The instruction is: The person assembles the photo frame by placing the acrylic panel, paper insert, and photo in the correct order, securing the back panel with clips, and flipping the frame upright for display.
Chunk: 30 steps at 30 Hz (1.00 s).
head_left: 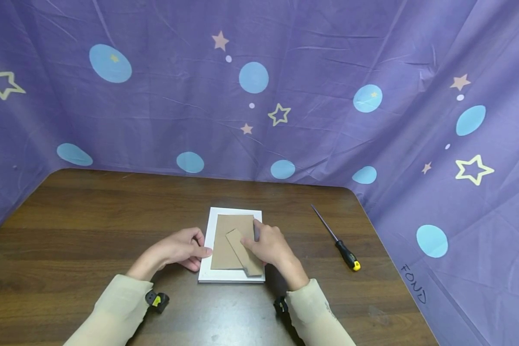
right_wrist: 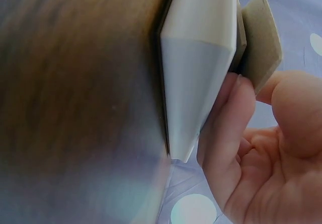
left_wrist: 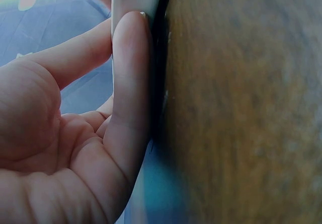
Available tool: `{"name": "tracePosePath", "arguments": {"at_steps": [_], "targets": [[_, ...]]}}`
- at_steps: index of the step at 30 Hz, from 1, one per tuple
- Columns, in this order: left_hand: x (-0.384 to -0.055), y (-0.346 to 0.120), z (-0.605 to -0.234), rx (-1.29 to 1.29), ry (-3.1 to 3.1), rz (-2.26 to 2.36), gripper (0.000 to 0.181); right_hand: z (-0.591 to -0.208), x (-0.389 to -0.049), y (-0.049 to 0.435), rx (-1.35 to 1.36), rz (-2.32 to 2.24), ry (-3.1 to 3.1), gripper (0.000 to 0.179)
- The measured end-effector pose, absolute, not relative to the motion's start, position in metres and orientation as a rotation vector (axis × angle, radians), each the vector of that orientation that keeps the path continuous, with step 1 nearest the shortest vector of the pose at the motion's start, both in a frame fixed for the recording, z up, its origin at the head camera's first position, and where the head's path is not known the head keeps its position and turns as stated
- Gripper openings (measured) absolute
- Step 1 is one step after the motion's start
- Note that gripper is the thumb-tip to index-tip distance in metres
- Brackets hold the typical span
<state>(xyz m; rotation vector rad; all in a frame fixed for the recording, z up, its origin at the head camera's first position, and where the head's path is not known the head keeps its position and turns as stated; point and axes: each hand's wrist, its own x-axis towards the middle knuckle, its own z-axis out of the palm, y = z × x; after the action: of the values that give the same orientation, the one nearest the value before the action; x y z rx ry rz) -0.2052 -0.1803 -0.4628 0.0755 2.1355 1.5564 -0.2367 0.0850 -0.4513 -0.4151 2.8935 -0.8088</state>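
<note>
A white picture frame (head_left: 231, 276) lies on the wooden table with its brown cardboard backing (head_left: 229, 263) facing up. Slanted across the backing is a narrow cardboard stand leg (head_left: 238, 241), raised off it in the right wrist view. My left hand (head_left: 185, 248) holds the frame's left edge, thumb on top; the left wrist view shows fingers against the frame's white side (left_wrist: 132, 0). My right hand (head_left: 271, 244) pinches the stand leg (right_wrist: 261, 38), thumb on its upper face and fingers beneath, beside the frame's right edge.
A screwdriver (head_left: 345, 253) with a black and yellow handle lies to the right of the frame, its shaft pointing away. Purple patterned cloth (head_left: 315, 134) hangs behind the table (head_left: 112, 216) and along its sides.
</note>
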Motion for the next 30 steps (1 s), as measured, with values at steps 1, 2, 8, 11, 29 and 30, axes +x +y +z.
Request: {"name": "tracePosePath", "arguments": {"at_steps": [1, 2, 8, 11, 29, 30], "targets": [[-0.2052, -0.1801, -0.4623, 0.071, 2.136, 1.557, 0.03, -0.4511, -0.2367, 0.085, -0.418, -0.804, 2.896, 0.074], [-0.2054, -0.1801, -0.4621, 0.071, 2.136, 1.557, 0.03, -0.4509, -0.2366, 0.085, -0.425, -0.8, 2.899, 0.074], [-0.2053, -0.1799, -0.4608, 0.07, 2.133, 1.558, 0.03, -0.4501, -0.2364, 0.0851, -0.451, -0.78, 2.908, 0.074], [-0.2051, -0.1797, -0.4606, 0.063, 2.131, 1.56, 0.03, -0.4498, -0.236, 0.0851, -0.451, -0.775, 2.909, 0.074], [-0.2055, -0.1791, -0.461, 0.04, 2.131, 1.552, 0.03, -0.4507, -0.2321, 0.0849, -0.442, -0.861, 2.841, 0.063], [-0.2053, -0.1791, -0.4609, 0.042, 2.13, 1.552, 0.03, -0.4509, -0.2321, 0.0847, -0.435, -0.868, 2.835, 0.063]]}}
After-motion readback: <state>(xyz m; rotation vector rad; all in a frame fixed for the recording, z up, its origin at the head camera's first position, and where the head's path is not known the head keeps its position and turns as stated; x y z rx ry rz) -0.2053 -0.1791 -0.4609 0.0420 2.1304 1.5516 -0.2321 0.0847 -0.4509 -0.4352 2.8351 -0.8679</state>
